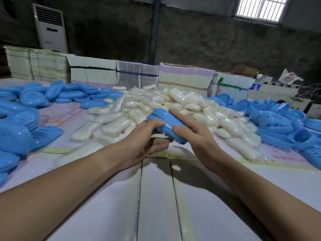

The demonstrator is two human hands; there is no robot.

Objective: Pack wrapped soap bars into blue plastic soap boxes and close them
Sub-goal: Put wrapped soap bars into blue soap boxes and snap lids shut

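A blue plastic soap box (pixel 165 121) is held in the air above the table's middle, between both hands. My left hand (pixel 147 138) grips its near left side with the thumb on top. My right hand (pixel 192 131) clasps its right side, thumb on the front and forefinger stretched along the top. The two halves are nearly together, and a thin pale strip shows at the seam. Behind the box lies a big heap of wrapped white soap bars (pixel 156 108).
Loose blue box halves are piled at the left (pixel 22 122) and at the right (pixel 284 122). Stacks of flat cartons (pixel 139 75) line the table's far edge. A water bottle (pixel 257 84) stands at the back right. The white table (pixel 156 197) lies in front of me.
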